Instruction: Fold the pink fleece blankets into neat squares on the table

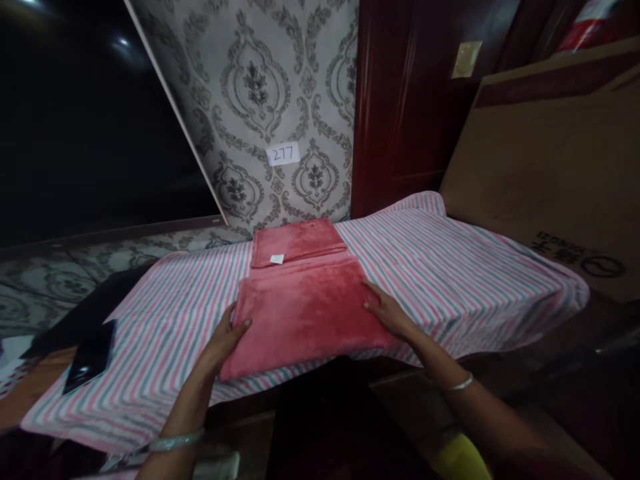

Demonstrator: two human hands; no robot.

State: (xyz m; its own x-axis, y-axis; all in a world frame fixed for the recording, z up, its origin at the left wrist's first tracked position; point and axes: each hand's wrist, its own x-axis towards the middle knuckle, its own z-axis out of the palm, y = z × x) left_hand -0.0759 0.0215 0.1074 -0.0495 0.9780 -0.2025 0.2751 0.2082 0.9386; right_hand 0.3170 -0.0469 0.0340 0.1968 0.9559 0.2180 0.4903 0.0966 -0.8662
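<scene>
A pink-red plush blanket lies folded in layers, its front panel wide and smooth. Behind it, a narrower folded section carries a small white tag. My left hand holds the left edge of the front panel, thumb on top and the other fingers partly hidden at the side. At the right edge, my right hand grips the same panel, its thumb resting on the plush and its index finger along the border. Both wrists wear pale bangles.
Beneath the blanket is a striped cloth spread over a table. A dark phone-like slab lies at the left. A large cardboard box stands at the right, and a television at the upper left. A paper marked 277 is on the wall.
</scene>
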